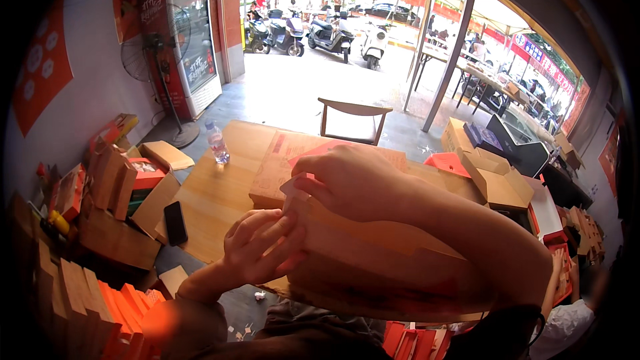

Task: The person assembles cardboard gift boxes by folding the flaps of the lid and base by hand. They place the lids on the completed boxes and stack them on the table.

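A small whitish piece (291, 189), like a paper or film label, is pinched between the thumb and fingers of my right hand (353, 183). Its lower end meets the fingertips of my left hand (261, 243), whose fingers are bent and closed around it. Both hands are over a large brown cardboard box (267, 183) with red print, lying on a wooden table (220, 217). My right forearm crosses over the box and hides much of it. Whether the piece touches the box, I cannot tell.
A water bottle (217, 143) and a black phone (175, 223) are on the table's left side. Opened cartons (497, 177) crowd the right; stacked boxes (80, 293) fill the left. Beyond the table are a chair (353, 120) and a standing fan (170, 93). Another person's hand (559, 260) is at right.
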A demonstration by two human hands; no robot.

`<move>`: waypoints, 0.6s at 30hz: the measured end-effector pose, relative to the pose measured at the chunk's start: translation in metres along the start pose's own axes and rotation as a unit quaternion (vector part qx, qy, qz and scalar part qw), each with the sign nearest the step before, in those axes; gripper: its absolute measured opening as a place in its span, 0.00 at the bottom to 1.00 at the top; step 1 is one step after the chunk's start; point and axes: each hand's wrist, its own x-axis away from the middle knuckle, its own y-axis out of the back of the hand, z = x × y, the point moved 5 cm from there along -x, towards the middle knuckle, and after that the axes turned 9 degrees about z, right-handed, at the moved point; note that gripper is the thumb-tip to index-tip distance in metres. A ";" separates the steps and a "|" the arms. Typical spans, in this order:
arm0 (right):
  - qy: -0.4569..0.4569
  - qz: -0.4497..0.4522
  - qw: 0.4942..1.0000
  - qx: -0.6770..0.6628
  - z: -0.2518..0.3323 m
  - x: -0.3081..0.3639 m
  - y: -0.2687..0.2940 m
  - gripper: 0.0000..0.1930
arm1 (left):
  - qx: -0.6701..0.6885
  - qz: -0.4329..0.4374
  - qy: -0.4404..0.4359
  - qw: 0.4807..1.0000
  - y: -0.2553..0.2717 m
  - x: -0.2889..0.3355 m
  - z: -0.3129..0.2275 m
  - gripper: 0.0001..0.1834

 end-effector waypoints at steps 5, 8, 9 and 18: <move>0.008 0.020 0.999 -0.036 0.004 0.002 -0.001 0.13 | 0.006 -0.009 -0.015 1.000 0.010 -0.005 0.000 0.15; 0.012 0.043 0.997 -0.070 0.017 0.007 0.004 0.12 | 0.034 -0.012 -0.012 0.999 0.011 -0.003 0.004 0.16; 0.033 0.043 0.995 -0.086 0.017 0.011 0.004 0.12 | 0.050 -0.017 -0.011 0.999 0.010 -0.003 0.005 0.16; 0.075 0.020 0.997 0.019 0.020 0.038 0.004 0.10 | 0.115 -0.063 -0.054 0.990 0.003 0.007 0.009 0.19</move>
